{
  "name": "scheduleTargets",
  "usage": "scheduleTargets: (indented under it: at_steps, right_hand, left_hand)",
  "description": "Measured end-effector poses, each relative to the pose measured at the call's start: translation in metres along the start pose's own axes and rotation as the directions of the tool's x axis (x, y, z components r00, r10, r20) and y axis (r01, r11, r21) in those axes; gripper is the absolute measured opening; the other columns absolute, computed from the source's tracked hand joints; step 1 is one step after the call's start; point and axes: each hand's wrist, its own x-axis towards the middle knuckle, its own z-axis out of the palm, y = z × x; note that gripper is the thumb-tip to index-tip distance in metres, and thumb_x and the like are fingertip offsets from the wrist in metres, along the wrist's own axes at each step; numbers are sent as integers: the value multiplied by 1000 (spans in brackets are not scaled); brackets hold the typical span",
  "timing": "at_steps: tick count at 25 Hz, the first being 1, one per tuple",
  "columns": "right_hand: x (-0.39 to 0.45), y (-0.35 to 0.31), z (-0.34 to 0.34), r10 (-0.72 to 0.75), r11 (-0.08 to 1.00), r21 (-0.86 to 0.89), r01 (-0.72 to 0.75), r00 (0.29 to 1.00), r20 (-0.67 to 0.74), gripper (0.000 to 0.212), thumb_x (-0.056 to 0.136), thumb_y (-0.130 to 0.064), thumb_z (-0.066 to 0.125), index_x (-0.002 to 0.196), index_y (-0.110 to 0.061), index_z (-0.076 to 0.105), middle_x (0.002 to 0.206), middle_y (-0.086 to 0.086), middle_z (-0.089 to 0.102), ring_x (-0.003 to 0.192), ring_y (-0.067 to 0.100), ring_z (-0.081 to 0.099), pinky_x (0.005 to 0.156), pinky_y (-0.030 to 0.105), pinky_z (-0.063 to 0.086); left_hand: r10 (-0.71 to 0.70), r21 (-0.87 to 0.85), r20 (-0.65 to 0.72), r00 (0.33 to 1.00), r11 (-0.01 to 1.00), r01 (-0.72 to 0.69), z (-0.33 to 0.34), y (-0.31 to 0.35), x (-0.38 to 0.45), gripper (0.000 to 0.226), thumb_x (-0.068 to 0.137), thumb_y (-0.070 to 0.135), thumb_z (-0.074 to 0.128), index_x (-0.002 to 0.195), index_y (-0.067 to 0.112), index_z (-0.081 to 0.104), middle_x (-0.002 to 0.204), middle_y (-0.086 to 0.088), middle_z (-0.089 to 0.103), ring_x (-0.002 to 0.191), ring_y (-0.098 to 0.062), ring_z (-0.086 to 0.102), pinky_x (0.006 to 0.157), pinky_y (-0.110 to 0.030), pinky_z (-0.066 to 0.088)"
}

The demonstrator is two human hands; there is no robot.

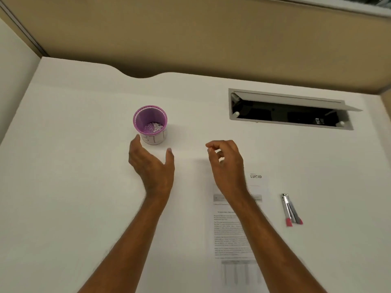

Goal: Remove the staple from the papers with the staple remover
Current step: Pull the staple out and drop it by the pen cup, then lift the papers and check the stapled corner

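Papers (pixel 234 229) under right forearm — fingers (pixel 211 150) pinched, left fingers (pixel 135 142) spread — remover (pixel 290 209) apart.

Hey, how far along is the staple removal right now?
Looks nearly done: the metal staple remover with red tips lies unused beside the printed papers. The right hand is pinched as if carrying something, too small to tell; the open left hand nears the purple mesh cup. Likely left: dropping the staple in.

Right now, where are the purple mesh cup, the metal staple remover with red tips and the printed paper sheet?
Purple mesh cup (pixel 149 119): head view, inner wall.
Metal staple remover with red tips (pixel 290 209): head view, silver shaft.
Printed paper sheet (pixel 227 231): head view, text block.
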Motion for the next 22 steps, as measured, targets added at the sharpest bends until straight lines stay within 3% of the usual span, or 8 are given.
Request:
scheduleTargets:
  at_steps: [3,6,9,14,22]
  right_hand:
    - [-60,49,-41,158,987,-24,-160,984,-80,19,99,-14,61,111,-28,67,115,-9,58,90,6,64,73,17,52]
    - [-112,85,-68,268,956,-89,-279,956,-120,27,99,-10,61,121,-25,63,123,-9,56,108,14,62,90,36,59]
    - [-150,105,-87,320,920,-172,-352,929,-188,36,97,-16,64,132,-21,56,135,-3,53,127,20,51,104,43,53]
    - [-178,115,-99,461,793,-309,-524,849,-257,54,94,-34,67,140,-13,48,141,11,52,130,32,44,104,46,46]
    - [-156,118,-110,640,722,-191,-665,746,-184,57,88,-50,72,125,-10,56,125,13,62,121,33,56,101,43,49]
  left_hand:
    - [145,77,239,960,983,-168,-4,0,-80,70,89,23,71,150,9,39,155,-14,41,144,-32,37,117,-53,34]
    - [313,103,522,794,900,-423,-6,-4,-148,62,94,31,64,149,11,43,160,-12,38,147,-31,35,121,-49,26]
    - [350,142,652,672,815,-562,-5,-8,-186,61,93,34,63,147,9,48,160,-15,40,145,-35,39,122,-55,28]
    - [355,248,720,596,671,-699,-1,-20,-207,64,100,42,50,153,6,43,165,-17,32,152,-37,31,123,-61,23]
    - [356,302,715,602,620,-725,4,-26,-211,68,102,46,37,158,8,31,169,-15,23,156,-34,22,125,-60,15]
